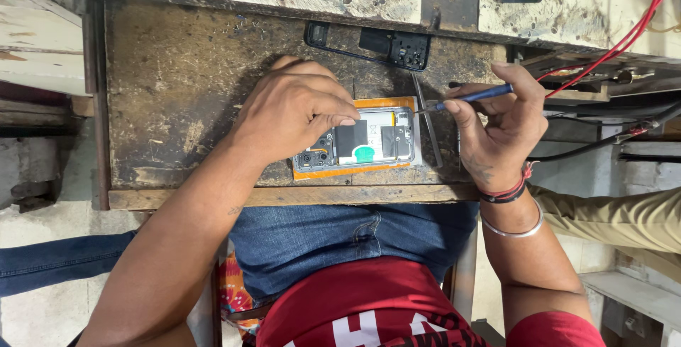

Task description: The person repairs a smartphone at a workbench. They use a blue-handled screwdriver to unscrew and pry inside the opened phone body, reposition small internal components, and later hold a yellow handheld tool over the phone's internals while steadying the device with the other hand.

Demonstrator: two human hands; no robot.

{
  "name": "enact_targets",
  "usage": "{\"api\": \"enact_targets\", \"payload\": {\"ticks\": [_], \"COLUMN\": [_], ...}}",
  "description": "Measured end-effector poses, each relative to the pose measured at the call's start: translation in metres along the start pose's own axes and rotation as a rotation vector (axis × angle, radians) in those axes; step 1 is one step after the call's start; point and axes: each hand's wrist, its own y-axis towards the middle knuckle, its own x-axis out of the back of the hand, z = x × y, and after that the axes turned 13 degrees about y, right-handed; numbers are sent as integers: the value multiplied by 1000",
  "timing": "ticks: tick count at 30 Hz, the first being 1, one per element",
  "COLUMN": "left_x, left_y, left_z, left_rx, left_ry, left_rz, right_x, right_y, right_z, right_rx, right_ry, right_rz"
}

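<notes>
Your left hand (294, 109) fingers pressing the opened grey smartphone (362, 141), your right hand (496, 124) at three o'clock pinching a blue-handled screwdriver (472, 97), worn wooden bench (177, 92)

opened phones (362, 141): 1 | screwdrivers (472, 96): 1, right of phone | tweezers (425, 124): 1, just right of phone | black frames (369, 46): 1, above phone | red wires (624, 35): 2

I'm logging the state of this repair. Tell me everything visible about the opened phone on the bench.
The opened phone lies flat, back cover off, on an orange sheet on the worn wooden bench. Its silver frame surrounds black shielding, a white panel, a small green patch and camera lenses at its left end. The left hand presses on its upper left part; the right hand holds a blue-handled screwdriver whose tip meets its right edge.
</notes>
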Motion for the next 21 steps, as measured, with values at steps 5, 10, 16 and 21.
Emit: {"api": "enact_targets", "payload": {"ticks": [5, 10, 16, 21], "left_x": [-1, 1, 5, 5], "left_y": [0, 0, 0, 0], "left_z": [1, 0, 0, -2], "left_rx": [-15, -4, -20, -23], "left_ry": [10, -4, -18, -7], "left_rz": [-8, -4, -5, -12], "right_x": [-3, -6, -9, -2], "right_y": [4, 10, 17, 26], "right_z": [2, 6, 16, 29], "right_rx": [29, 63, 94, 117], "right_ry": [-62, -85, -29, -33], "right_rz": [15, 49, 157, 340]}}
